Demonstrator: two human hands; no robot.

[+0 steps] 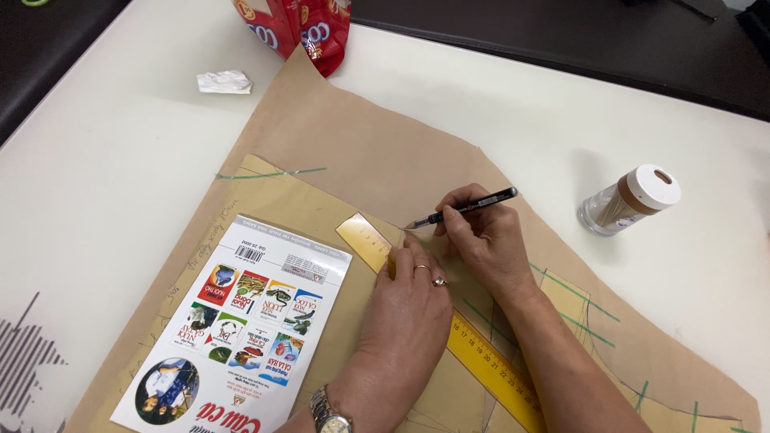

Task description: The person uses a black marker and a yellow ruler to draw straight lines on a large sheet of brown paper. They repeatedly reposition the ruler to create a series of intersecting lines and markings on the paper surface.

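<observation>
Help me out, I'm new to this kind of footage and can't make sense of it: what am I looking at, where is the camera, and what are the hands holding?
There is no machine here, only a person's two bare hands. The single picture comes from a camera worn on the person's head, looking down at a white table. Spread on it is brown pattern paper with green and pencil lines. The left hand, with a ring and a wristwatch, presses a yellow ruler flat on the paper. The right hand holds a black pen in a writing grip, tip at the paper by the ruler's end. Nearby lie a printed booklet, a clear jar with a white lid, a red snack bag and a crumpled white scrap.
</observation>
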